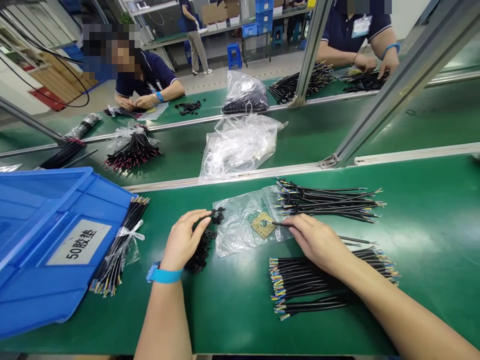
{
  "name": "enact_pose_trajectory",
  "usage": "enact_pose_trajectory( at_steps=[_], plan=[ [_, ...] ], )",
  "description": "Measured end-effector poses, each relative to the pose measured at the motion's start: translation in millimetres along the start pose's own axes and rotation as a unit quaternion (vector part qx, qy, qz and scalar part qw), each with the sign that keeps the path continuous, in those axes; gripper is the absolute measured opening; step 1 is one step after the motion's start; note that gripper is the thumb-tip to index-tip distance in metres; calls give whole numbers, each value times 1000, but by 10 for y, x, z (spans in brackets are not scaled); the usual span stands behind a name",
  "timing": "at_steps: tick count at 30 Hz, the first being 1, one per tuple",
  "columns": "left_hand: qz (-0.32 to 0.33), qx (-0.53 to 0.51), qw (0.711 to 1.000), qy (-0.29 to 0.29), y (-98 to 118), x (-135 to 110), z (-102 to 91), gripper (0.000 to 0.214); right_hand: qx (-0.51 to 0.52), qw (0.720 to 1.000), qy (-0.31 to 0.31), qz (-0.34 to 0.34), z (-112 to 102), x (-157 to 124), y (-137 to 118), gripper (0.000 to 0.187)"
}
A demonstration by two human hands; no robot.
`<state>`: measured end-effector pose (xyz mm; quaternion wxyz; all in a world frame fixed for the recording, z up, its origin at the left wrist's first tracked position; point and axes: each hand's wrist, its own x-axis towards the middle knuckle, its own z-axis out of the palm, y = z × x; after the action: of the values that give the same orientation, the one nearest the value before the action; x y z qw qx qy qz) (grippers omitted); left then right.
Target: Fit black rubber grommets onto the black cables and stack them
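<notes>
My left hand (184,239) is at a pile of small black parts (201,254). Its thumb and forefinger pinch a small black part (217,216) at the pile's far end. Between the fingers of my right hand (318,241) is a black cable (279,224), with its stripped tip over a yellowish square sponge (268,231) with a hole in the middle. Under the sponge lies a clear plastic bag (229,235). Below my right hand, a row of black cables (296,276) shows coloured wire ends. Beyond it lie more cables (326,204) with black parts near their left ends.
A blue bin (37,200) with a paper label stands at the left, beside a tied cable bundle (122,240). Behind the metal rail (240,176) lie a crumpled plastic bag (240,145) and another bundle (133,147). Two people work across the bench; a slanted metal post (382,95) rises at the right.
</notes>
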<state>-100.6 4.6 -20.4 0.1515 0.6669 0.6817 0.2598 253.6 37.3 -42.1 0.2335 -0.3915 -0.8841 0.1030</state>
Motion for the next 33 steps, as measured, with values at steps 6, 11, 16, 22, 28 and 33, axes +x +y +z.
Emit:
enact_pose_trajectory(
  at_steps=[6, 11, 16, 22, 28, 33],
  plan=[
    [57, 115, 992, 3, 30, 19, 129, 30, -14, 1000, -17, 13, 49, 0, -12, 23],
    [81, 156, 984, 36, -28, 36, 193, 30, -46, 996, -65, 33, 56, 11, -44, 27],
    [28, 60, 989, 133, 110, -16, 151, 32, -116, 985, -120, 35, 17, 25, -115, 26],
    [-91, -202, 970, 100, 291, -53, 184, 35, -164, 975, -151, 9, -66, 35, -170, 27],
    [-155, -388, 906, 67, 418, -57, 353, 52, -161, 983, -84, -13, -68, 11, -135, 32],
    [-208, -548, 808, -59, 629, -130, 482, 50, -42, 991, 108, -69, -115, 5, -208, 30]
  ],
)
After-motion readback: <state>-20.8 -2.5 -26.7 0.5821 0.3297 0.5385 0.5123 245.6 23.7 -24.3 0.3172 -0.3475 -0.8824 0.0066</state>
